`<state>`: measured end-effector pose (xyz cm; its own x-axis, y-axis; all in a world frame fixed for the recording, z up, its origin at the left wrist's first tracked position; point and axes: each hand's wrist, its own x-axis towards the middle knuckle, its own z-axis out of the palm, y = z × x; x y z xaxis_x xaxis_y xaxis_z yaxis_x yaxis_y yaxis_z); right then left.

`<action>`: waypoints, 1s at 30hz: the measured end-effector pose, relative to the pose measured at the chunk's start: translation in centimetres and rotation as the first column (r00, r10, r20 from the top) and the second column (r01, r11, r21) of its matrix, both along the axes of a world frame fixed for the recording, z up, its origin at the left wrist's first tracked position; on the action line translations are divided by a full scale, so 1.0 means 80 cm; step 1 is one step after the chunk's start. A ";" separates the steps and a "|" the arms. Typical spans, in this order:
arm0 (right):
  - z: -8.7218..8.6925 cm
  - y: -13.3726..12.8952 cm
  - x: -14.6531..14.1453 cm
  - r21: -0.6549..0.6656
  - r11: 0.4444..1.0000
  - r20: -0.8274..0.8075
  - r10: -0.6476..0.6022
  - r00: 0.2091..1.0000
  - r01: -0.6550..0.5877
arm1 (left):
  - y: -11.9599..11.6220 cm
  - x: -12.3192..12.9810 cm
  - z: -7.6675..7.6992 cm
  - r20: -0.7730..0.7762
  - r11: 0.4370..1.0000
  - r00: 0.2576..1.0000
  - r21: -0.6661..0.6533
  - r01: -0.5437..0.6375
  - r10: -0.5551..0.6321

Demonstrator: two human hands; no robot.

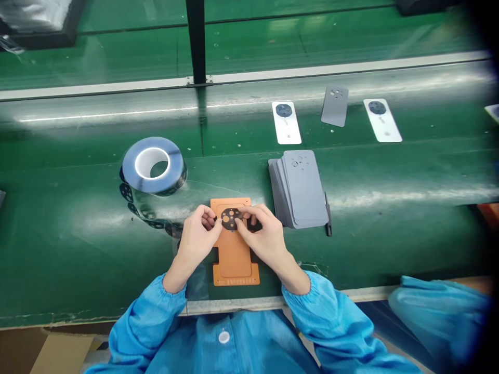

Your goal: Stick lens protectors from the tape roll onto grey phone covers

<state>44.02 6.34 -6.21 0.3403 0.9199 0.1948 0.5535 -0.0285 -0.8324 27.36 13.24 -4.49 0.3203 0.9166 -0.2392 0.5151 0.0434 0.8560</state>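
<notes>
A round black sticker with several holes [231, 220] is held over the upper part of an orange fixture plate [234, 257]. My left hand [199, 232] pinches its left edge between thumb and fingers. From the other side, my right hand [264, 232] grips the sticker's right edge with thumb and fingertips. Whether the sticker touches the plate I cannot tell. To the left stands a roll of blue film [153, 165], its unwound strip [134, 209] bearing black stickers and curving toward my left hand.
Right of the plate lies a stack of grey phone-shaped panels [304, 189], a black pen-like tool [328, 214] against it. Farther back are two white panels [286, 127] [385, 127] with dark discs and one grey panel [335, 109]. A black post [196, 41] rises behind; blue cloth [436, 311] shows at right.
</notes>
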 end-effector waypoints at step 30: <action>-0.005 -0.002 0.012 -0.197 0.980 -0.298 -0.067 0.952 0.007 | -0.005 -0.004 -0.003 -0.029 0.997 0.999 0.069 0.026 -0.024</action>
